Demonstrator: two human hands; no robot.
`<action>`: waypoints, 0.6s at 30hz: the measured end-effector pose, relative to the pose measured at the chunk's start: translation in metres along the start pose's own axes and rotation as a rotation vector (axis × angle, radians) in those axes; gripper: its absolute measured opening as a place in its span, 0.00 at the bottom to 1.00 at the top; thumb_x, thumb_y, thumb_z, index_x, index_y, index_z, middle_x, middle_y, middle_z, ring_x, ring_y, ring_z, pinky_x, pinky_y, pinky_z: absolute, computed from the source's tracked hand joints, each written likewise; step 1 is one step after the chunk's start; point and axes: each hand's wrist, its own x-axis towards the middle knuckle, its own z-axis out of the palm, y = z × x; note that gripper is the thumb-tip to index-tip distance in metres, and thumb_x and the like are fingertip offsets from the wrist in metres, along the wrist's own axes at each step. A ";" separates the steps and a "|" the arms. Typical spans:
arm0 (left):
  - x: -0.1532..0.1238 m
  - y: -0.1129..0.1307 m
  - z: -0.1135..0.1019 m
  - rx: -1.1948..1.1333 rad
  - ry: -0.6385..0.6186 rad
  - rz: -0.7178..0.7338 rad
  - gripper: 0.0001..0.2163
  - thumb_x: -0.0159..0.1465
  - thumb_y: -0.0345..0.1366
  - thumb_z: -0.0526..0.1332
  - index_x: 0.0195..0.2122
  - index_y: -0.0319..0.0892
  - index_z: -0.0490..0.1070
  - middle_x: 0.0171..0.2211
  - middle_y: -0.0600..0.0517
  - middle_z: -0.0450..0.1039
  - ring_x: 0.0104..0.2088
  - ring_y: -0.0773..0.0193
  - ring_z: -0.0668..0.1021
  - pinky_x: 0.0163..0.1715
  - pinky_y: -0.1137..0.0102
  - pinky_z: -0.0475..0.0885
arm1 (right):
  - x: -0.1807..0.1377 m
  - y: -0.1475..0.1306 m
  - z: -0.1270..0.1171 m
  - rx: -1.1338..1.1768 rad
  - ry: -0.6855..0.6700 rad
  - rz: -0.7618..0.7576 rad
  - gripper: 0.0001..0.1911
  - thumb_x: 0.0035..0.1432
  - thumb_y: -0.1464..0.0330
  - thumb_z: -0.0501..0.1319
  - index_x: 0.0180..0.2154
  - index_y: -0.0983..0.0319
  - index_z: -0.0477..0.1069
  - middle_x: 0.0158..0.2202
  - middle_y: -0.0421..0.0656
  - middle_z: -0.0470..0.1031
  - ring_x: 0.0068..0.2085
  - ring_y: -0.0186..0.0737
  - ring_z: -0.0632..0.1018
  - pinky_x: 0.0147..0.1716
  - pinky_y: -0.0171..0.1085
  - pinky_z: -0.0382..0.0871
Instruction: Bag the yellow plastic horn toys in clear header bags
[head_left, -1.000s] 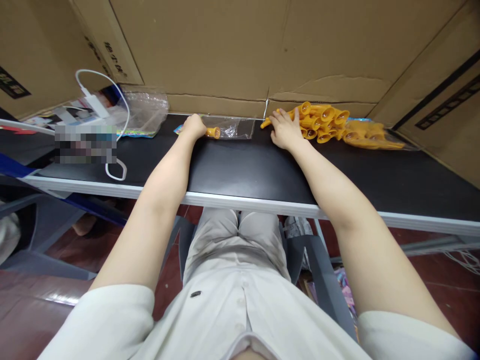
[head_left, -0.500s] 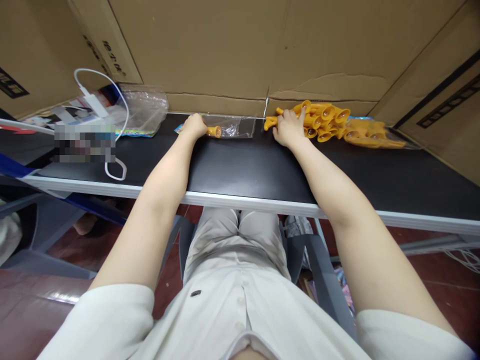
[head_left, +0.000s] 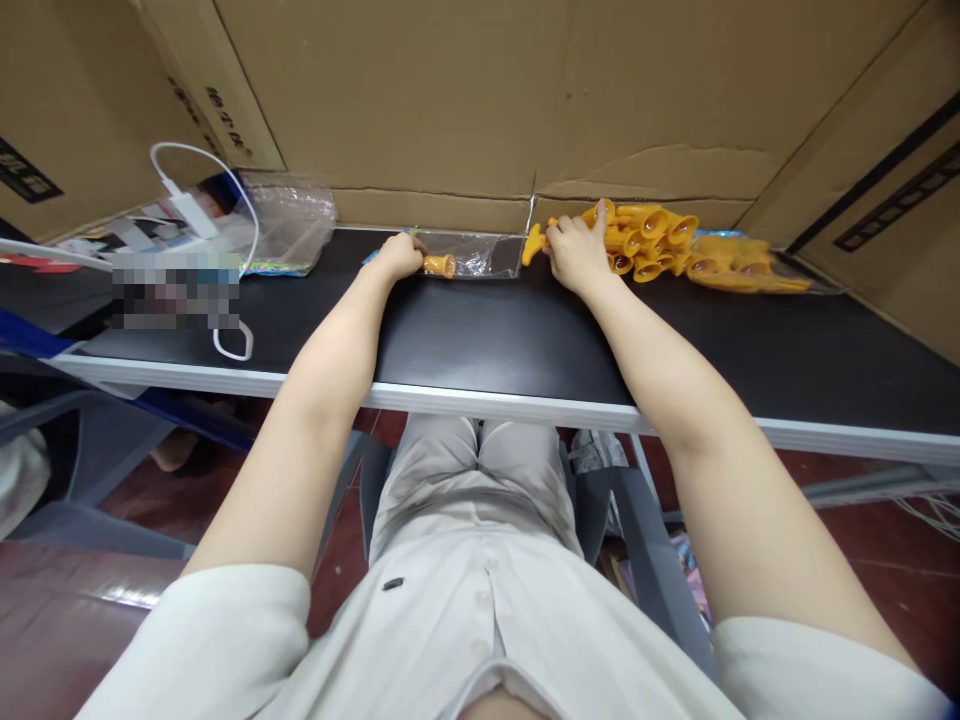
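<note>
Clutching a glossy clear bag (head_left: 491, 257) in my left hand (head_left: 403, 257), I curl my right hand (head_left: 576, 255) round a knob-ended yellow piece (head_left: 533, 245).

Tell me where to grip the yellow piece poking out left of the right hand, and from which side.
Pinch the yellow piece by its exposed end, probably best from the left: that end juts beyond the right hand and the pile, which crowd its other side.

The person wears a whitish buttoned shirt (head_left: 420, 630) and trousers (head_left: 442, 465).
</note>
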 end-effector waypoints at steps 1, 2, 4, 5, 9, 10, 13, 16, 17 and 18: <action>0.000 0.000 0.000 0.001 0.000 0.008 0.25 0.66 0.25 0.56 0.63 0.36 0.80 0.66 0.41 0.78 0.69 0.51 0.77 0.69 0.66 0.68 | 0.001 0.001 0.001 -0.003 0.021 -0.007 0.25 0.74 0.71 0.47 0.62 0.69 0.74 0.60 0.63 0.75 0.64 0.67 0.73 0.70 0.74 0.45; 0.000 0.000 0.000 -0.001 -0.002 0.019 0.25 0.66 0.25 0.56 0.63 0.36 0.80 0.66 0.41 0.78 0.69 0.51 0.77 0.69 0.67 0.68 | 0.002 0.003 0.001 -0.006 0.040 -0.018 0.25 0.74 0.72 0.46 0.62 0.69 0.74 0.60 0.63 0.75 0.63 0.66 0.74 0.69 0.73 0.47; -0.001 0.000 0.000 -0.015 -0.017 0.046 0.26 0.67 0.25 0.55 0.64 0.34 0.79 0.66 0.41 0.78 0.69 0.52 0.77 0.69 0.68 0.68 | 0.003 0.007 0.002 -0.007 0.068 -0.054 0.25 0.75 0.71 0.46 0.61 0.67 0.75 0.59 0.62 0.76 0.60 0.64 0.76 0.68 0.70 0.51; -0.001 0.000 0.000 -0.022 -0.024 0.060 0.26 0.66 0.25 0.55 0.64 0.34 0.79 0.67 0.41 0.77 0.69 0.52 0.77 0.69 0.69 0.68 | 0.004 0.008 0.003 -0.005 0.073 -0.081 0.24 0.75 0.70 0.47 0.61 0.67 0.75 0.58 0.61 0.76 0.59 0.63 0.76 0.66 0.69 0.53; -0.003 0.002 -0.001 -0.043 -0.043 0.105 0.27 0.64 0.26 0.56 0.64 0.35 0.80 0.66 0.42 0.78 0.68 0.51 0.77 0.70 0.67 0.67 | 0.003 0.002 0.003 0.021 0.031 -0.198 0.22 0.76 0.66 0.50 0.57 0.63 0.79 0.52 0.57 0.79 0.53 0.60 0.78 0.61 0.64 0.58; -0.004 0.003 -0.001 -0.049 -0.046 0.112 0.28 0.63 0.26 0.56 0.63 0.35 0.80 0.66 0.43 0.78 0.68 0.50 0.77 0.70 0.66 0.67 | 0.002 -0.002 0.002 0.030 0.006 -0.215 0.21 0.76 0.65 0.51 0.56 0.63 0.80 0.51 0.56 0.80 0.53 0.59 0.78 0.61 0.64 0.58; -0.005 0.004 0.000 -0.066 -0.045 0.118 0.29 0.60 0.26 0.57 0.62 0.37 0.81 0.65 0.43 0.79 0.68 0.49 0.77 0.70 0.66 0.67 | -0.001 -0.016 -0.004 0.061 -0.057 -0.217 0.21 0.75 0.63 0.54 0.55 0.61 0.82 0.49 0.53 0.81 0.53 0.58 0.78 0.63 0.65 0.57; -0.005 0.005 0.000 -0.070 -0.035 0.113 0.28 0.60 0.26 0.57 0.61 0.36 0.81 0.64 0.43 0.80 0.67 0.51 0.77 0.69 0.70 0.67 | -0.001 -0.022 -0.011 0.090 -0.066 -0.188 0.21 0.74 0.62 0.54 0.55 0.60 0.83 0.50 0.54 0.81 0.54 0.60 0.78 0.65 0.67 0.56; -0.005 0.005 0.001 -0.068 -0.035 0.112 0.28 0.61 0.26 0.56 0.61 0.36 0.81 0.64 0.44 0.80 0.67 0.52 0.77 0.68 0.70 0.67 | -0.001 -0.021 -0.012 0.097 -0.061 -0.172 0.22 0.74 0.61 0.54 0.55 0.61 0.83 0.51 0.55 0.81 0.56 0.62 0.78 0.65 0.67 0.56; -0.005 0.005 0.001 -0.065 -0.037 0.111 0.27 0.61 0.26 0.56 0.61 0.36 0.80 0.65 0.44 0.79 0.67 0.52 0.77 0.68 0.71 0.67 | 0.000 -0.019 -0.013 0.099 -0.057 -0.150 0.22 0.74 0.60 0.54 0.54 0.62 0.83 0.52 0.56 0.80 0.57 0.64 0.77 0.64 0.68 0.56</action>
